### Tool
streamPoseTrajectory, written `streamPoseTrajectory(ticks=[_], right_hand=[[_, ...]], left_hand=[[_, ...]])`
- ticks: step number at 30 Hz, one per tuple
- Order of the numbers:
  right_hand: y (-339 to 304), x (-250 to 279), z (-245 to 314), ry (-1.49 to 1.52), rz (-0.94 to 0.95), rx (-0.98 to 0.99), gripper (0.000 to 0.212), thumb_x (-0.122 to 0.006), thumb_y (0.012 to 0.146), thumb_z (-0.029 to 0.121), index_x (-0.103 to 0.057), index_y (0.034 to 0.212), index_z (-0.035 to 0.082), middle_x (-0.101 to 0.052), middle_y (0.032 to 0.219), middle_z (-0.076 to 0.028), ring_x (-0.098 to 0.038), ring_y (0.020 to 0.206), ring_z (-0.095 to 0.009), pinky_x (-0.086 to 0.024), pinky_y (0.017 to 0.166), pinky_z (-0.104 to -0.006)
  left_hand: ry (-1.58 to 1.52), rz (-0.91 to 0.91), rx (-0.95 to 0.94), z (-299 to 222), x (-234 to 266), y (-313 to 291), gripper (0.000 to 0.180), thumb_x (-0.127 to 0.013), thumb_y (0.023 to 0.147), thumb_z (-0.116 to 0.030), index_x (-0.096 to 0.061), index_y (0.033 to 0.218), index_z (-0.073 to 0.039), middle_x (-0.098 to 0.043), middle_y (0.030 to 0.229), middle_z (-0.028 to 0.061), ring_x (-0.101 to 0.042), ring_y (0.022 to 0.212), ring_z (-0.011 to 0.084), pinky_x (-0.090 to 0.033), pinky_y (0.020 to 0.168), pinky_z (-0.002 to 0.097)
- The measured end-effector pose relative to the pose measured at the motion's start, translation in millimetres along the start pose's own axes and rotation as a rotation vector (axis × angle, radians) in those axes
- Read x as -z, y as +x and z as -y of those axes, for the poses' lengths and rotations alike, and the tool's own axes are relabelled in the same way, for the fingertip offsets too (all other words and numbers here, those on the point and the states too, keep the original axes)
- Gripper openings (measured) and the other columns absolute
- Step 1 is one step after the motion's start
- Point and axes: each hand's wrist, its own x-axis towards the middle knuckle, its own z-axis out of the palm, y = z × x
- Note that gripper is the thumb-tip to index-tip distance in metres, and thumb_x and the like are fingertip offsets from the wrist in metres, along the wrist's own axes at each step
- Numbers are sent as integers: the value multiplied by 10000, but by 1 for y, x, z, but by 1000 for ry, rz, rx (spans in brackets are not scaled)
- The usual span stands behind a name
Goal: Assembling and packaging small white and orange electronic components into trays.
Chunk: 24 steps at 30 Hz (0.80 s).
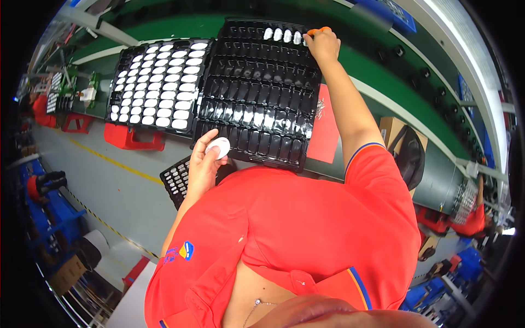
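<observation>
Left hand (203, 167) is pinching a round white piece (217, 148).
Right hand (325, 45) is touching something orange (326, 29) by the black tray (246, 71), grip unclear.

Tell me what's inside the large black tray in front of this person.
The black tray holds at least four white oval pieces in its far row; the right hand covers its far right corner, hiding whatever lies beneath.

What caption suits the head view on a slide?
Left hand holding a white piece, right hand gripping an orange item near the corner of a black tray.
</observation>
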Motion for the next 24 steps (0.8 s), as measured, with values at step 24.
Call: streamPoseTrajectory(ticks=[24], right_hand=[[-176, 54, 194, 1919, 688, -498, 148, -566, 935, 154, -551, 1042, 53, -614, 935, -84, -509, 717, -103, -442, 681, -251]], left_hand=[[-35, 64, -71, -51, 53, 75, 449, -323, 1012, -326, -481, 1313, -32, -584, 983, 11, -476, 793, 69, -357, 685, 211]])
